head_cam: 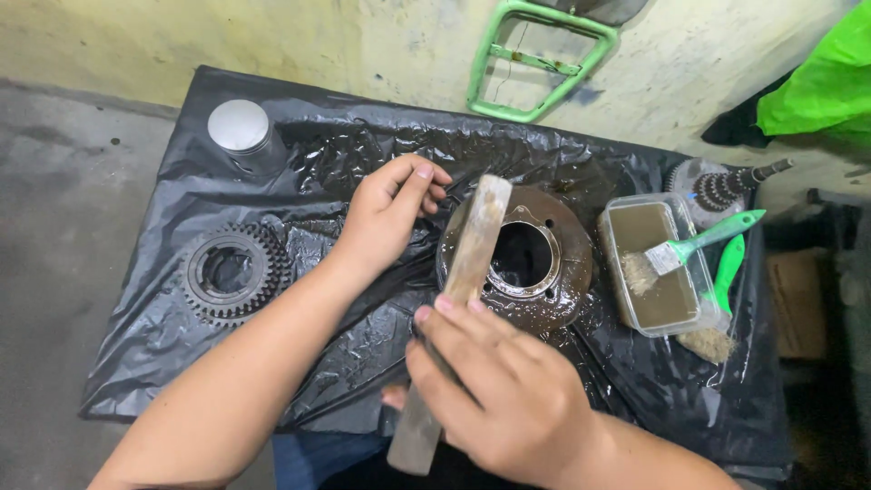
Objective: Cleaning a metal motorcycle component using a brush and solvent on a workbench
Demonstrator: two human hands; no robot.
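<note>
A round, rusty-brown metal cylinder part point(535, 299) with a large central hole lies on black plastic sheeting point(363, 154). My right hand point(494, 399) grips a long flat wooden-looking bar point(467, 263) that lies slanted across the part's left rim. My left hand point(386, 213) rests on the sheeting just left of the part, fingers curled and touching its upper-left edge. It holds nothing that I can see.
A toothed gear point(234, 272) lies at the left and a silver piston point(243, 134) at the back left. Right of the part stands a clear tub of murky liquid point(658, 268) with a green-handled brush point(694, 245) across it. A second green brush point(721, 304) and a geared shaft point(726, 186) lie beyond. A green frame point(540, 59) leans on the wall.
</note>
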